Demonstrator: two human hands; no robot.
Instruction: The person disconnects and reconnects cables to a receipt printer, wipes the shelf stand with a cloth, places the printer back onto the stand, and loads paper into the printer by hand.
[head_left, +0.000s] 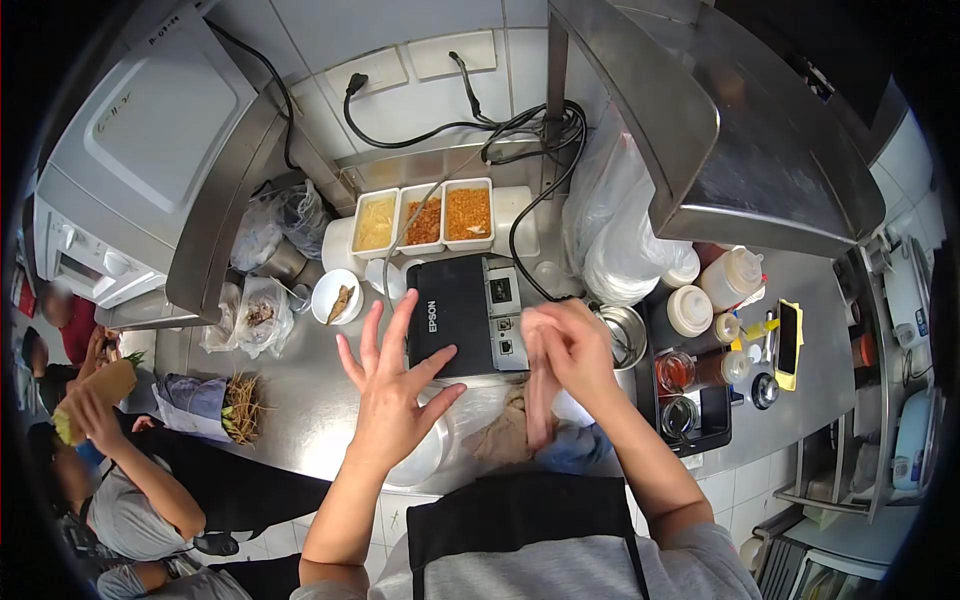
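Observation:
A black Epson receipt printer (450, 310) lies on the steel counter with its port side facing right. My left hand (390, 395) is open over its near left part, fingers spread, the fingertips at or just above the black cover. Beside the printer's ports is my right hand (575, 350), with curled fingers that are partly smeared by motion. Whether it holds anything does not show. A black cable (522, 250) curves down behind the printer and ends close to my right hand. Below that hand lie a beige cloth (503, 437) and a blue cloth (577, 448).
White tubs of toppings (468, 214) line the wall behind the printer. A small white bowl (337, 297) stands left. At right are a metal cup (625, 335), squeeze bottles (731, 277) and a black caddy (705, 435). A steel shelf (770, 170) overhangs. Co-workers (140, 500) stand left.

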